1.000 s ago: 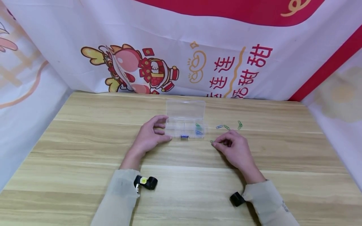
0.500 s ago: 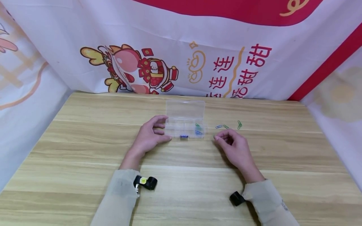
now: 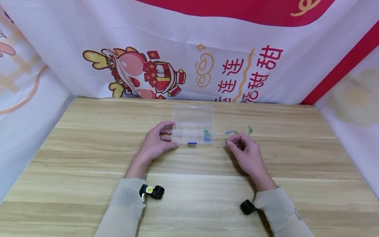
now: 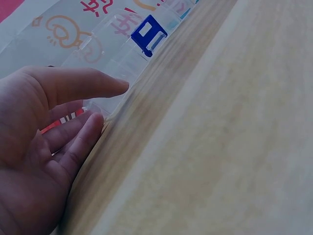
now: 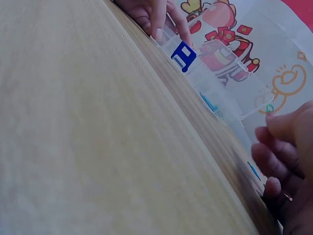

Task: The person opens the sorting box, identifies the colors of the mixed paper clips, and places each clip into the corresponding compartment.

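Head view: one clear plastic box (image 3: 183,130), rectangular, compartmented, lid raised at far side, on wood-grain table (image 3: 189,194); left hand (image 3: 156,141) grips its left end. Right hand (image 3: 246,152), right of box, pinches one looped green clip (image 5: 269,106). Slim loose clips (image 3: 250,130) lie beyond.

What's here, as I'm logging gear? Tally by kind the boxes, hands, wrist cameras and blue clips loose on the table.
Clear box: 1
Hands: 2 (left hand, right hand)
Wrist cameras: 2 (left camera, right camera)
Loose blue clip: 1
Total: 6
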Demonstrator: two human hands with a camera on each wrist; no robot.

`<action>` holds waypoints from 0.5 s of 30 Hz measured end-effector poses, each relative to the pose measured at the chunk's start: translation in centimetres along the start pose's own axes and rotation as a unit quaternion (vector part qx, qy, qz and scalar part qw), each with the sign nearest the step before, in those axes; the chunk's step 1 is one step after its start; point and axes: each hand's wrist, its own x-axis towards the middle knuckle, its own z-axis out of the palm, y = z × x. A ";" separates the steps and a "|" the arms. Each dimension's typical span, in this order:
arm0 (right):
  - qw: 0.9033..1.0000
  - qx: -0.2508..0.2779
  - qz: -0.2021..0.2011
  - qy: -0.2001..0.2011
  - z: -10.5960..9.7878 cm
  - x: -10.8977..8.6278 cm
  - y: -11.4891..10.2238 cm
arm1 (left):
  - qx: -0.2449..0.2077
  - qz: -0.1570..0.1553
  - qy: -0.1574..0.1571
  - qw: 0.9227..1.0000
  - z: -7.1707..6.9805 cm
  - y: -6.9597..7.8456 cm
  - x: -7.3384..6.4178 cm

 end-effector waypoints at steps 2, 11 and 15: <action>1.000 0.021 -0.005 0.000 -0.1 0.1 -0.2 | 0.000 0.000 0.001 1.000 0.0 0.0 0.0; 0.996 0.083 0.023 0.016 -0.4 0.2 -1.1 | 0.002 -0.005 0.000 1.000 0.0 0.2 -0.1; 0.997 0.077 0.029 0.015 -0.3 0.3 -1.0 | 0.002 -0.005 0.000 1.000 0.0 0.2 -0.1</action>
